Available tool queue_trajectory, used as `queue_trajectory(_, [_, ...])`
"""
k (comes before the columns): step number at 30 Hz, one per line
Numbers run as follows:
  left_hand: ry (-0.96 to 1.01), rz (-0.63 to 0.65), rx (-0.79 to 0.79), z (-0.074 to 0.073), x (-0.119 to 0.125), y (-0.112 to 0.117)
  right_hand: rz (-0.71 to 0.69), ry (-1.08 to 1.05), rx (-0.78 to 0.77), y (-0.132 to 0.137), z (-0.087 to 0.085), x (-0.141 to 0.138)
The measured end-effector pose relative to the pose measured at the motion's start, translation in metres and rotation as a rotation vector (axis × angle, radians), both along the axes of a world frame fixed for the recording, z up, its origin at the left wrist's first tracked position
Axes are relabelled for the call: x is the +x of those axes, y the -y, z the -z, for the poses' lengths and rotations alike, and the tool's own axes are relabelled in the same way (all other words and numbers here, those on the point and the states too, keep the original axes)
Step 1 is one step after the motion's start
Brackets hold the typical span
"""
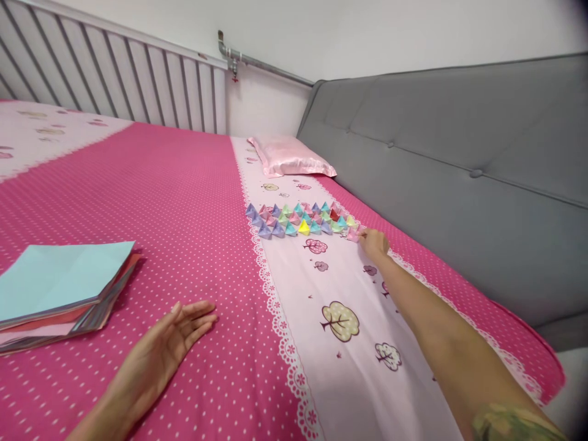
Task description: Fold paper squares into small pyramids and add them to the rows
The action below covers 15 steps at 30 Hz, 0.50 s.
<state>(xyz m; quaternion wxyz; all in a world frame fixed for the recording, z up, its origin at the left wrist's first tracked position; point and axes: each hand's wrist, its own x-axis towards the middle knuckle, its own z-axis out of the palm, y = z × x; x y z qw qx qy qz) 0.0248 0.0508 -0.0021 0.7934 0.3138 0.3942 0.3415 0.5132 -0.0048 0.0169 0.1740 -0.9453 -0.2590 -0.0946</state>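
1. Pink paper boat (353, 234): on the near side of the pillow (294, 158), slightly right of it, at the right end of the front row of paper boats (304, 228).
2. Right hand (374, 243): thumb and fingertips together, pinching that boat at its right side.
3. Left hand (172, 337): spread, fingers extended, holds nothing; left of the pillow and much nearer the camera. Can't tell if it touches the bedsheet (174, 184).
4. Handling, my guess: very light, creases fairly stiff, walls thin and easily crushed; not very slippery, but easy to knock over. Best hold: light pinch at a side edge or the centre peak.
5. Containers: none seen. Boats stand directly on the bedsheet, in rows on the pillow's near side; too small to tell if anything sits in their folds.
6. Paper stack (64, 275): light-blue sheet on top, mixed colours under, edges uneven; left of the pillow, nearer the camera.
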Motion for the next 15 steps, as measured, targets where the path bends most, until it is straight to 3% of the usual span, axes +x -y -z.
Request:
queue_trajectory(5, [-0.003, 0.004, 0.022, 0.0, 0.001, 0.001, -0.001, 0.016, 0.027, 0.003, 0.008, 0.0])
queue_trajectory(9, [0.003, 0.026, 0.028, 0.0, 0.0, 0.001, 0.027, 0.018, 0.059, 0.025, 0.008, -0.012])
queue_trajectory(12, [0.03, 0.032, 0.056, 0.002, 0.001, 0.0, 0.021, 0.009, 0.073, 0.063, 0.008, -0.035])
queue_trajectory(15, [0.044, 0.036, 0.117, 0.005, 0.002, 0.001, -0.077, 0.031, 0.052, 0.12, 0.019, -0.068])
